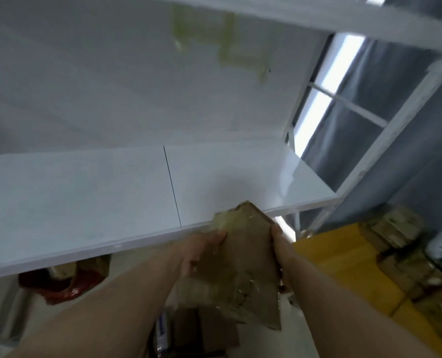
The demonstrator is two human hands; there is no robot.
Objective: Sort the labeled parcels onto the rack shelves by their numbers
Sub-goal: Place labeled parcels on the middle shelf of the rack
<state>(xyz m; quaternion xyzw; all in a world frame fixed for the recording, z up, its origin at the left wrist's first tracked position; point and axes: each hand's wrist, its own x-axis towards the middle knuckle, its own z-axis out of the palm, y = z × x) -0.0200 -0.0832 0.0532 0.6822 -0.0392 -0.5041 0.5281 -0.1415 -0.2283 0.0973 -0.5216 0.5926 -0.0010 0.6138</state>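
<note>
I hold a worn brown cardboard parcel [243,251] with torn tape between both hands, its top corner raised just over the front edge of the white rack shelf [85,197]. My left hand [201,250] grips its left side, thumb along the upper edge. My right hand [278,250] grips the right side. A thin black line [172,187] divides the shelf surface into sections. No number label shows on the parcel. The frame is blurred.
A red and brown parcel [62,280] lies on the level below the shelf at left. More brown parcels [201,329] sit low in the middle. A yellow bin [344,267] with cardboard boxes [398,226] stands at right. White rack uprights [385,140] rise at right.
</note>
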